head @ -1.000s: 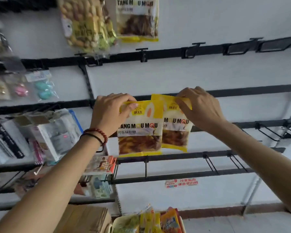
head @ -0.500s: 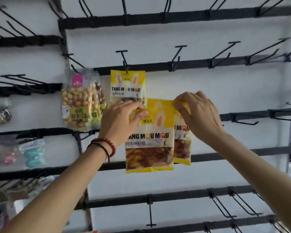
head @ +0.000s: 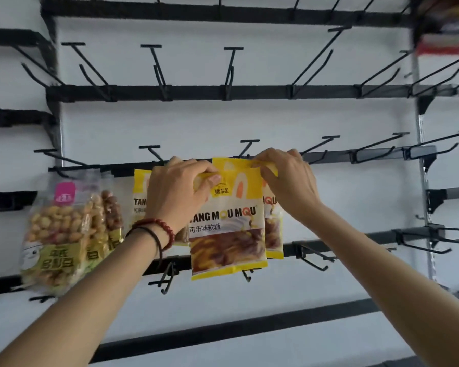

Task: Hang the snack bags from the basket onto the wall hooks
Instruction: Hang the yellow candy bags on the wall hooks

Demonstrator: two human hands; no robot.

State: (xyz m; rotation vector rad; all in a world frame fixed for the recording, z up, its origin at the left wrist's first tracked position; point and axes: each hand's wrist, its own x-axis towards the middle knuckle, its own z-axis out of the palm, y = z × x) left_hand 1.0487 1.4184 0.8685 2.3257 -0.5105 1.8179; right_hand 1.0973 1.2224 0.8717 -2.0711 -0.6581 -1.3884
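Two yellow bags (head: 227,234) are pinched at the top by fingers of the left hand (head: 179,192) and right hand (head: 286,181), at a hook (head: 249,148), not yet hung. Nut bags (head: 61,234) are already hung beside.

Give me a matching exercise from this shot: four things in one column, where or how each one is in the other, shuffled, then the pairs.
Things
1. peanut bag
2. front yellow bag
3. rear yellow bag
4. bead bracelet

Place or state
A. pinched at its top by the right hand
B. around the left wrist
C. hanging at the far left
D. pinched at its top by the left hand

Pairs: 1-C, 2-D, 3-A, 4-B
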